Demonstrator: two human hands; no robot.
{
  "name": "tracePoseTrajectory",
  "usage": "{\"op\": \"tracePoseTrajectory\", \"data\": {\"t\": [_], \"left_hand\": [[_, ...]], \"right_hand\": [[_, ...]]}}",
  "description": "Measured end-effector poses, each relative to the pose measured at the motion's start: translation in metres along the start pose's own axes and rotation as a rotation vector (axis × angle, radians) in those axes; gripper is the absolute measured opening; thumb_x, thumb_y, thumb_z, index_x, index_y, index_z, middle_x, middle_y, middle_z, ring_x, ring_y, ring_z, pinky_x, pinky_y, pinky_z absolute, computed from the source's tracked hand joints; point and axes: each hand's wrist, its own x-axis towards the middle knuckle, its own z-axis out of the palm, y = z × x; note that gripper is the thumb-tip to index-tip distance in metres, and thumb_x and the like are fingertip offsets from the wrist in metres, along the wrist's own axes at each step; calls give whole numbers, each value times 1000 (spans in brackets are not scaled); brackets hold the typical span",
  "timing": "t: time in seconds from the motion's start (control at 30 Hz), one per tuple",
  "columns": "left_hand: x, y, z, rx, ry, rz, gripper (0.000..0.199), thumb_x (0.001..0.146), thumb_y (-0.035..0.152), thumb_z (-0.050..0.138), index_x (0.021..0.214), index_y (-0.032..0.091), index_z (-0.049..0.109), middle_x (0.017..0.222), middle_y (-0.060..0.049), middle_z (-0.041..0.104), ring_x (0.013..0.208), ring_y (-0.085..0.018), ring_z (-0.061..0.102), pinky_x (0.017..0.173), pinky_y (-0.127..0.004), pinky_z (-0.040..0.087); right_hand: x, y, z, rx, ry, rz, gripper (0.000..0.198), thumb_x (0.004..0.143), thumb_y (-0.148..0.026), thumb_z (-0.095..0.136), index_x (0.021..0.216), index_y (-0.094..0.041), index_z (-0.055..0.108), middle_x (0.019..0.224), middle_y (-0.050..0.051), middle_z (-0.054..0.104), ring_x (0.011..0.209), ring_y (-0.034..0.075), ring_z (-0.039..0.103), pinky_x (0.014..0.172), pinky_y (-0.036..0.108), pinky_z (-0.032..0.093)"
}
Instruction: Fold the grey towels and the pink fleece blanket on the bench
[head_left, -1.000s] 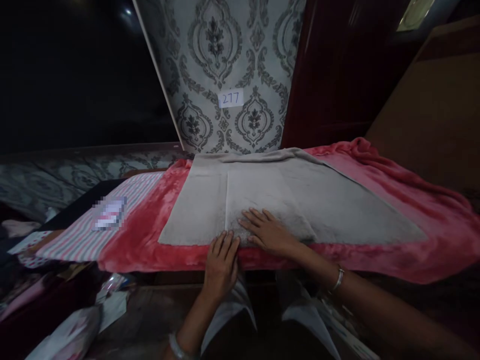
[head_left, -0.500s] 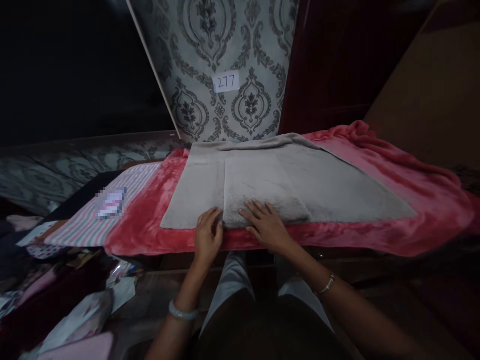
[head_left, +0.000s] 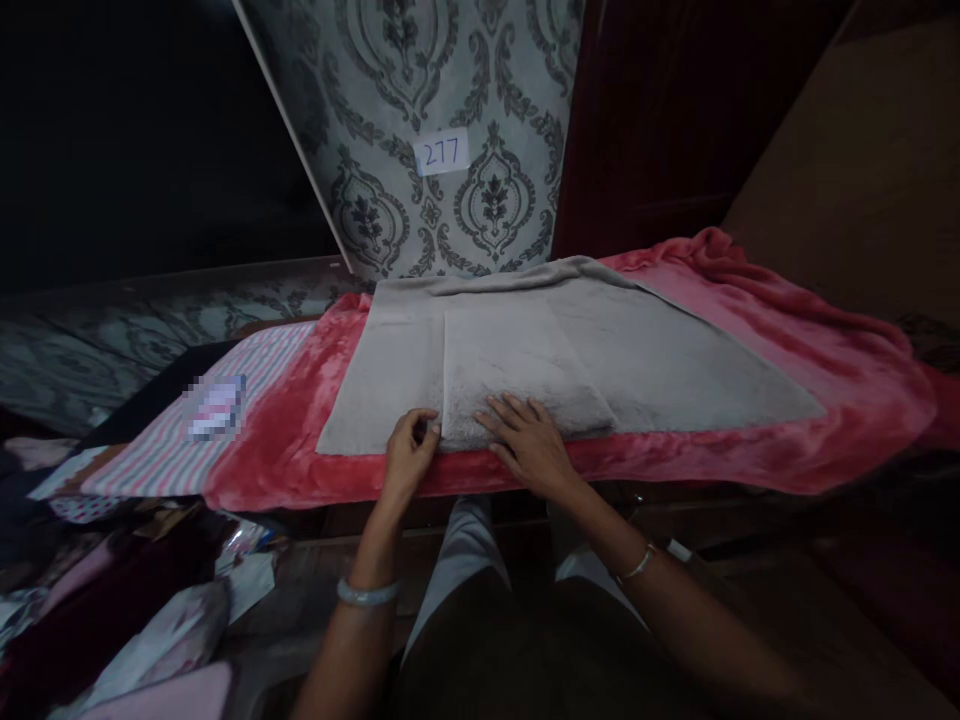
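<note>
A grey plush cloth (head_left: pixel 675 370) lies spread over a red plush blanket (head_left: pixel 277 440). On its middle rests a rectangular grey furry piece (head_left: pixel 502 350), with its long pile at the near edge. My right hand (head_left: pixel 529 440) lies flat on that near part, fingers spread. At the piece's lower left corner is my left hand (head_left: pixel 411 445), its fingers curled and thumb close to the fingertips in a pinch. Whatever sits between those fingertips is too small to make out.
A striped cloth (head_left: pixel 262 370) with a small blurred-out item (head_left: pixel 216 408) on it lies at the left. A wall (head_left: pixel 442 230) with a paper numbered 277 (head_left: pixel 441 152) stands behind. Clothes and bags (head_left: pixel 165 630) are heaped at lower left.
My left hand's fingers have curled in from a more extended pose beside the furry piece. My right hand stays flat on it. The view has shifted slightly.
</note>
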Motion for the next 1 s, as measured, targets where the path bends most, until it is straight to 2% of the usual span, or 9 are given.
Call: {"op": "tracePoseTrajectory", "data": {"t": [0.13,0.27,0.4,0.53,0.73,0.9,1.0], "left_hand": [[-5,0,0,-35,-4,31,24,78,36,61,93,22,74,97,-6,66,89,-19,60,83,-32,49],[-6,-5,0,-115,-8,-16,20,73,38,68,82,22,75,107,-8,64,106,-22,60,91,-34,49],[-4,-7,3,-124,9,-47,31,67,51,76,78,23,74,114,-8,61,114,-25,58,99,-38,47],[-3,-7,3,-141,11,-70,41,65,64,74,72,23,71,119,-9,60,121,-28,55,106,-42,43],[1,-14,1,-92,-9,-57,42,67,65,70,65,22,67,126,-8,59,126,-30,51,105,-42,43],[5,-16,1,-52,-20,-44,41,66,66,69,66,24,69,119,-7,64,123,-30,54,104,-42,42],[10,-10,1,-14,-13,-37,45,64,69,69,68,24,70,108,-7,65,115,-29,56,98,-39,45]], "right_hand": [[0,0,0,4,-8,12,49,102,-33,46,151,-33,49,162,4,38,151,28,28,121,56,21],[0,0,1,6,-5,12,49,101,-33,46,150,-33,50,161,5,39,151,29,28,121,57,20],[1,-2,2,15,19,10,48,101,-33,47,149,-32,52,160,4,40,150,28,29,121,56,21],[2,-2,0,24,48,-5,48,100,-34,51,148,-33,52,159,3,42,150,27,30,121,54,21],[3,2,-1,24,68,-25,51,98,-33,56,149,-33,50,160,3,41,150,24,29,121,52,22],[3,3,-1,38,69,-34,52,97,-34,57,149,-32,50,160,3,42,150,24,29,121,51,21],[3,2,-1,53,82,-33,51,98,-33,56,148,-31,51,159,4,43,149,25,30,121,51,21]]}}
